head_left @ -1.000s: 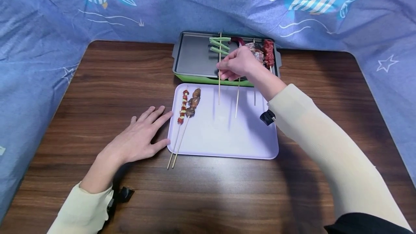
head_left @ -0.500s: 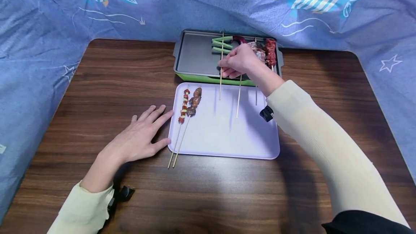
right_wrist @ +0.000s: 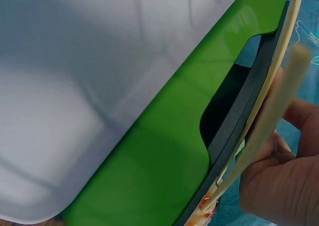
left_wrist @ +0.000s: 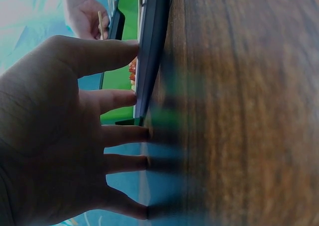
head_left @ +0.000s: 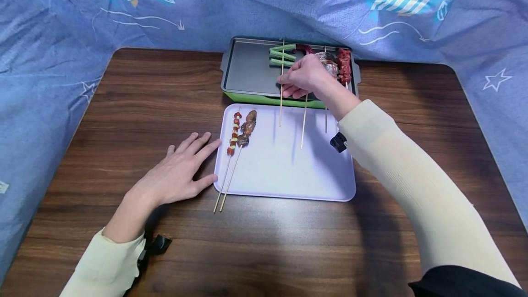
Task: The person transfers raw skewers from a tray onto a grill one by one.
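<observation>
The right hand (head_left: 303, 77) pinches the bare stick of a green skewer (head_left: 282, 63); the left hand (head_left: 179, 173) lies spread, its thumb and forefinger touching the lilac tray (head_left: 288, 168) at the rim's 9 o'clock. The green skewer points to 12 o'clock, its pieces over the dark grill plate (head_left: 249, 70); whether they touch it, I cannot tell. Its near end hangs over the tray. It should be light and stiff but thin, apt to twist, so the best hold seems a gentle pinch on bare wood just below the pieces. A red meat skewer (head_left: 344, 65) lies at the plate's 3 o'clock, a beaded skewer (head_left: 233, 134) and a brown meat skewer (head_left: 249, 127) toward the tray's 10 o'clock.
</observation>
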Demonstrator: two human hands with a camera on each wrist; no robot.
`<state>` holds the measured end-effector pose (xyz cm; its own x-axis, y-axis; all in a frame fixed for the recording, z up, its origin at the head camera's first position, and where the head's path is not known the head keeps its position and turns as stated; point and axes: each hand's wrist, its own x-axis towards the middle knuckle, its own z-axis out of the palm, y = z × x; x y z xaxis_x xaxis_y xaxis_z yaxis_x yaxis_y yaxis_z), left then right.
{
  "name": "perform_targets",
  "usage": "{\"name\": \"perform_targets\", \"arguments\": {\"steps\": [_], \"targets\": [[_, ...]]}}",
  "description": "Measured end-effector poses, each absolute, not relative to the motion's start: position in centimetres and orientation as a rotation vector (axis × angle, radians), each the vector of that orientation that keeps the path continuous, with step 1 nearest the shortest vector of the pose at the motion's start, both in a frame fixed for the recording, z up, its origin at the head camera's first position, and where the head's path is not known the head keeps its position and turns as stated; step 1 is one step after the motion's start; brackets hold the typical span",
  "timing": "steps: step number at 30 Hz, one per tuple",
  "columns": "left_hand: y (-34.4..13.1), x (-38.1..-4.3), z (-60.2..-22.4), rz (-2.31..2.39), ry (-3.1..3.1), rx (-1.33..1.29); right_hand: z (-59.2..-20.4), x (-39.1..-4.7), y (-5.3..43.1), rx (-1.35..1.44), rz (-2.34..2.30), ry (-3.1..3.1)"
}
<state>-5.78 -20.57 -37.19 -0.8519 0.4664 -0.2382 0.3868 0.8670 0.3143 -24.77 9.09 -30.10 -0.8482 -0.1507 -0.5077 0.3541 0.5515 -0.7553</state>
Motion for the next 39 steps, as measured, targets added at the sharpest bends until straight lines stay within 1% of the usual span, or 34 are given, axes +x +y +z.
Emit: {"name": "perform_targets", "arguments": {"steps": [14,20,24,30,35,39], "targets": [[-20.4,-5.9,-37.3,0.363,2.725,0.645,-30.0,-24.5,9.3,0.188,-1.174,2.352],[-20.4,-5.9,-37.4,0.363,2.724,0.645,-29.7,-23.1,9.9,0.125,-1.207,2.430],[-20.4,-5.9,-37.5,0.369,2.720,0.648,-29.0,-21.1,10.7,0.028,-1.260,2.516],[-20.5,-6.0,-37.4,0.367,2.723,0.653,-28.0,-17.0,11.8,-0.120,-1.376,2.516],[-20.7,-6.0,-37.2,0.364,2.719,0.652,-28.4,-13.3,11.8,-0.274,-1.373,2.443],[-20.7,-6.1,-37.2,0.364,2.713,0.651,-29.5,-10.5,11.0,-0.342,-1.293,2.357]]}}
